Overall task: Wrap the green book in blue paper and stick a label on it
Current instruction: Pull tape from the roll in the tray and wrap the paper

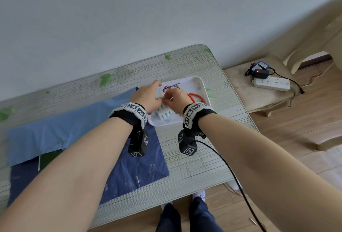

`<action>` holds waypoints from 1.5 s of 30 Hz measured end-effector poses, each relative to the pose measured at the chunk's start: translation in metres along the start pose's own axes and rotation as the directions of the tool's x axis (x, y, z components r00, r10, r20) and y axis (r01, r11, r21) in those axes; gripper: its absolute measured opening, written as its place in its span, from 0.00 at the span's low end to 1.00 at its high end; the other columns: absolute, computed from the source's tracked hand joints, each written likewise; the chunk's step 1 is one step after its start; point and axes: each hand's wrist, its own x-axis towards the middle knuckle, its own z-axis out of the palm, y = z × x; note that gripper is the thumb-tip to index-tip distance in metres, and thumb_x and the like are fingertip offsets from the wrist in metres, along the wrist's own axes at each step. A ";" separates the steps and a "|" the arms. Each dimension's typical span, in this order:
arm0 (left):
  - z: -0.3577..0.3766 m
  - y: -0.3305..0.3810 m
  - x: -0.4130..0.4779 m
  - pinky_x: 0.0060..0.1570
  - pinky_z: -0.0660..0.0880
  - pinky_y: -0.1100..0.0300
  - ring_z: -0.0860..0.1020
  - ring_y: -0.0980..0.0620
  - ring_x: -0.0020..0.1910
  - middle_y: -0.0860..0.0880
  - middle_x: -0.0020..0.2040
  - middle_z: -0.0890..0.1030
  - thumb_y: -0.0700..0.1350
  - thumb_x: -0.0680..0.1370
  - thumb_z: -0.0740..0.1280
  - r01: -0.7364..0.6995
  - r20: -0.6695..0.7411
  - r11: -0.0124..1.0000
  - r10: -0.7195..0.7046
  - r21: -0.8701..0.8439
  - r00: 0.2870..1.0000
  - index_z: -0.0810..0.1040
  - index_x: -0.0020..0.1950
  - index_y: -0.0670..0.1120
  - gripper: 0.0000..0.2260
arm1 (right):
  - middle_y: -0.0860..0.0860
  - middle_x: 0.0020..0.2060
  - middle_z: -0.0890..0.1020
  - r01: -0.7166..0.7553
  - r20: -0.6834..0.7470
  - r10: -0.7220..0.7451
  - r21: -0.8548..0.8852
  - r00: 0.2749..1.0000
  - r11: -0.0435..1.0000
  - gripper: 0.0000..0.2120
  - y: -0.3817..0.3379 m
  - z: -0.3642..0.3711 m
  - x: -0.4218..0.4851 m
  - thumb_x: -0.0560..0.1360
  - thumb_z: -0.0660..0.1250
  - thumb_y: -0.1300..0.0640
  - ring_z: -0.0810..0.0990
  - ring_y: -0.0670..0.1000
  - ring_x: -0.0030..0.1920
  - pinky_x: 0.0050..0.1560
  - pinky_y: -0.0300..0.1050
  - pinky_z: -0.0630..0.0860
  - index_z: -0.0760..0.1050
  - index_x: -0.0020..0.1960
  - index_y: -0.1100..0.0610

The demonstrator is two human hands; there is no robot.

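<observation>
**tapefan:** Head cam, the only view. What's most likely to go wrong here?

**wrapnoob:** The peel, I reckon. Both hands are bunched together over the tray (pixel 194 82). The left hand (pixel 146 95) has its fingers curled round the upper part of the label strip (pixel 165 113). The right hand (pixel 176 100) is closed tight and pinches at the strip's edge just beside the left thumb. If that pinch catches the backing as well, the label could tear or curl and stick to itself. The exact fingertip contact is hidden behind the knuckles, so I can't say whether a corner is lifted.

**tapefan:** And the book?

**wrapnoob:** The book (pixel 48 156) is well apart from the hands, down and to the left. Only a green sliver shows under a folded flap of paper (pixel 55 131). Nothing holds that flap down, so it might spring open while both hands are busy, and then the label would go onto a loose wrap.

**tapefan:** Anything close to the grip?

**wrapnoob:** An orange loop (pixel 194 96) sits in the tray just right of the right hand. The strip's free end hangs below both hands and touches the tray, so it could snag there when it's lifted.
</observation>
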 end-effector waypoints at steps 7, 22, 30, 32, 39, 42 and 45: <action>0.017 0.012 -0.002 0.34 0.72 0.57 0.72 0.49 0.30 0.48 0.38 0.78 0.43 0.78 0.58 -0.043 0.079 0.997 0.038 0.068 0.996 0.74 0.47 0.49 0.06 | 0.56 0.48 0.83 0.001 0.090 0.003 -0.036 0.996 0.999 0.09 0.017 0.001 -0.011 0.77 0.64 0.57 0.76 0.51 0.43 0.47 0.43 0.73 0.80 0.52 0.60; -0.014 0.010 -0.011 0.30 0.72 0.57 0.79 0.49 0.23 0.48 0.36 0.81 0.48 0.79 0.54 0.155 -0.146 0.978 -0.175 -0.138 0.974 0.67 0.46 0.48 0.05 | 0.51 0.47 0.83 0.033 0.074 -0.032 -0.016 0.997 0.999 0.05 0.025 -0.013 -0.010 0.75 0.67 0.57 0.77 0.47 0.43 0.52 0.43 0.76 0.78 0.49 0.57; -0.006 -0.017 -0.050 0.39 0.69 0.56 0.75 0.46 0.43 0.45 0.49 0.74 0.46 0.68 0.74 0.261 -0.063 0.933 -0.284 -0.247 0.957 0.60 0.60 0.41 0.29 | 0.51 0.46 0.76 0.173 -0.035 -0.177 -0.085 0.984 0.981 0.06 -0.018 0.003 -0.011 0.69 0.73 0.56 0.74 0.48 0.43 0.43 0.44 0.73 0.79 0.41 0.58; -0.004 -0.016 -0.059 0.42 0.69 0.58 0.72 0.48 0.47 0.45 0.54 0.70 0.43 0.66 0.76 0.248 -0.093 0.914 -0.291 -0.320 0.952 0.58 0.62 0.40 0.34 | 0.52 0.44 0.78 0.253 -0.054 -0.256 -0.058 0.965 0.966 0.05 -0.029 0.007 -0.014 0.69 0.73 0.58 0.76 0.50 0.43 0.44 0.47 0.75 0.79 0.40 0.59; -0.018 -0.037 -0.087 0.46 0.71 0.58 0.71 0.48 0.50 0.43 0.55 0.69 0.39 0.66 0.76 0.292 -0.151 0.796 -0.427 -0.530 0.892 0.56 0.63 0.42 0.35 | 0.52 0.39 0.81 0.310 -0.108 -0.308 -0.003 0.945 0.951 0.03 -0.067 0.028 -0.027 0.71 0.70 0.59 0.79 0.52 0.40 0.43 0.48 0.77 0.77 0.41 0.58; -0.026 -0.055 -0.102 0.47 0.72 0.58 0.72 0.46 0.53 0.42 0.58 0.66 0.38 0.69 0.73 0.287 -0.188 0.788 -0.448 -0.544 0.874 0.58 0.63 0.41 0.30 | 0.54 0.40 0.83 0.358 -0.093 -0.352 0.045 0.931 0.933 0.04 -0.091 0.045 -0.030 0.72 0.69 0.61 0.80 0.55 0.41 0.45 0.50 0.77 0.75 0.41 0.61; -0.035 -0.082 -0.122 0.43 0.71 0.60 0.70 0.48 0.49 0.40 0.60 0.65 0.36 0.70 0.70 0.313 -0.212 0.780 -0.487 -0.541 0.847 0.59 0.61 0.42 0.26 | 0.57 0.44 0.84 0.420 -0.047 -0.417 0.119 0.907 0.900 0.06 -0.116 0.069 -0.039 0.72 0.69 0.63 0.83 0.55 0.48 0.50 0.51 0.79 0.73 0.41 0.63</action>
